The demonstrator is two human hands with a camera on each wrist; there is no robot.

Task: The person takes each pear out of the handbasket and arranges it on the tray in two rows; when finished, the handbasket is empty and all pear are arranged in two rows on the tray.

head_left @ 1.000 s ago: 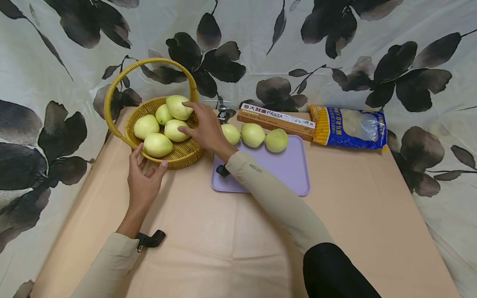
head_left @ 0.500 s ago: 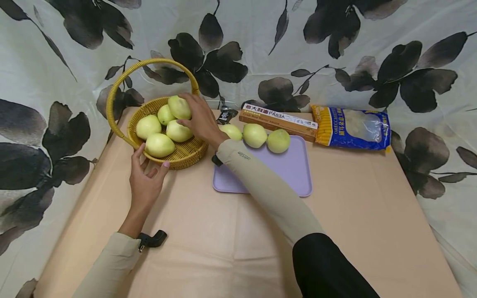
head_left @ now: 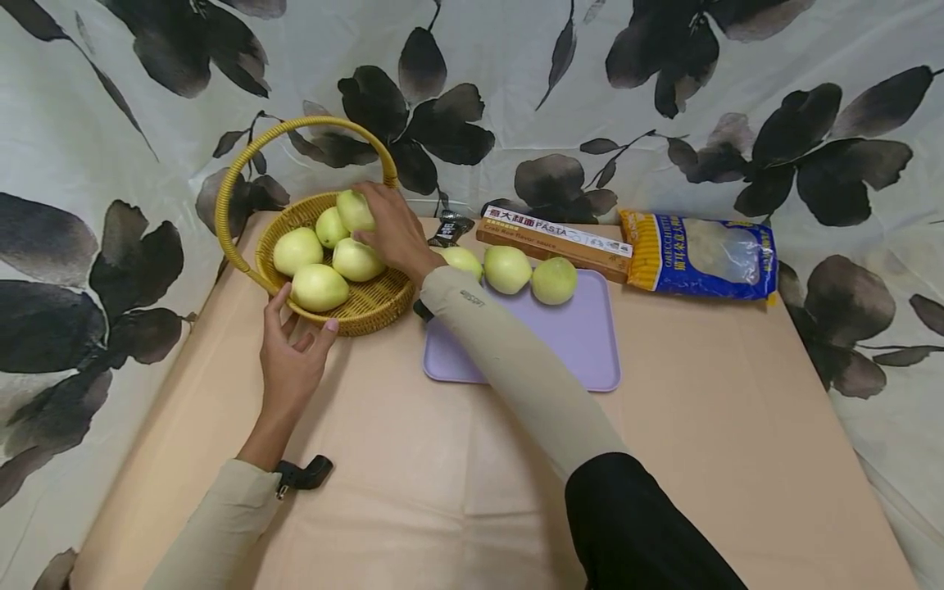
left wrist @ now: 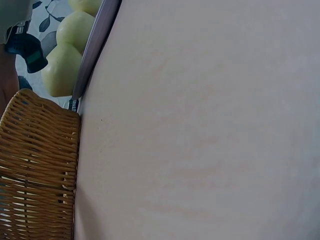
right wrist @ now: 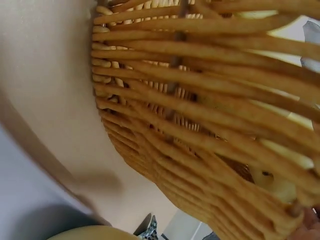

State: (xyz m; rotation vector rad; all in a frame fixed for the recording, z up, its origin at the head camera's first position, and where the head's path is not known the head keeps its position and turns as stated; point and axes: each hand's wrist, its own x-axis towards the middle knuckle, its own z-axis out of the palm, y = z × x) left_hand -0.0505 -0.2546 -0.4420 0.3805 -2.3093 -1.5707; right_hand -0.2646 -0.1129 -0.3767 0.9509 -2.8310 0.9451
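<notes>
A yellow wicker basket with a tall hoop handle stands at the back left, holding several pale green, apple-like fruits. My left hand holds the basket's near side, index finger at the rim and thumb lower on the wall. My right hand reaches over the basket's right side and grips the uppermost fruit, its fingers partly hidden behind it. In the left wrist view the basket wall is at the lower left. Wicker strands fill much of the right wrist view.
Right of the basket lies a purple tray with several more pale green fruits along its far side. Behind are a small black packet, a brown pasta box and a blue and yellow orecchiette bag. A floral cloth hangs behind.
My right hand has moved slightly left and closer around the uppermost fruit, covering more of it. My left hand keeps its place on the basket. The head view has shifted a little.
</notes>
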